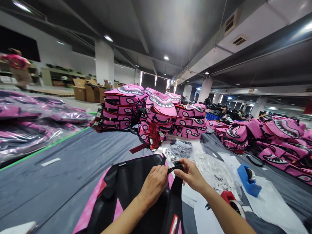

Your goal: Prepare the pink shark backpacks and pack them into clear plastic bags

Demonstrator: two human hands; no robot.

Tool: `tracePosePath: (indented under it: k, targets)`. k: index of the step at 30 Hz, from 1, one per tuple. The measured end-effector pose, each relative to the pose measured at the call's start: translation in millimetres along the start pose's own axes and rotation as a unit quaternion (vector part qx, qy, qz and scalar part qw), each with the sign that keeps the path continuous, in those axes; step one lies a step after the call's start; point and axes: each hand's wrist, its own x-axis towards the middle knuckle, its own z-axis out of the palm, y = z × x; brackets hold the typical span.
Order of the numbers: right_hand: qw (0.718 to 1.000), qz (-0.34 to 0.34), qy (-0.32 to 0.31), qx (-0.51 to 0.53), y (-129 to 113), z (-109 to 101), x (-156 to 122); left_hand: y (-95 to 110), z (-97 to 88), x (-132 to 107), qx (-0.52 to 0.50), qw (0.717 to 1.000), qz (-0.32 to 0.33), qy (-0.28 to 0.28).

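A black and pink backpack (131,182) lies on the table in front of me, its black padded side facing up. Over its upper right edge, my left hand (154,182) is closed on a thin black strap (171,169). My right hand (192,175) pinches a black piece at the strap's other end, which looks like a buckle or a folded loop (178,165). The fingers hide part of it. Below my hands, a wide black shoulder strap (175,198) with a red and white label (174,223) runs down the bag's right side.
Stacked pink shark-face backpacks (161,104) stand ahead, with more piled at right (280,130). Plastic-wrapped bags (36,130) lie at left. Clear plastic bags (207,169), a blue tape dispenser (248,180) and a red tape dispenser (229,196) are by my right arm. A person (18,65) is far left.
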Motion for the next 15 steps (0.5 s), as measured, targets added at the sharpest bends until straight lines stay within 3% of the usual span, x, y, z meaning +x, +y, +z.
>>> tracePosePath:
  k: [7, 11, 13, 15]
  targets:
    - [0.999, -0.044, -0.002, 0.007, -16, 0, 1, -21, -26.5, 9, -0.016, 0.997, -0.073, -0.019]
    - [0.998, -0.059, 0.009, -0.027, -10, -9, 10, -2, -31.6, -12, -0.107, 0.984, -0.098, -0.106]
    - [0.993, -0.095, 0.02, -0.062, -2, -8, 29, 19, -32.1, -39, -0.193, 0.954, -0.161, -0.164]
    - [0.984, -0.135, 0.044, -0.11, 7, -1, 56, 36, -33.5, -69, -0.296, 0.889, -0.282, -0.206]
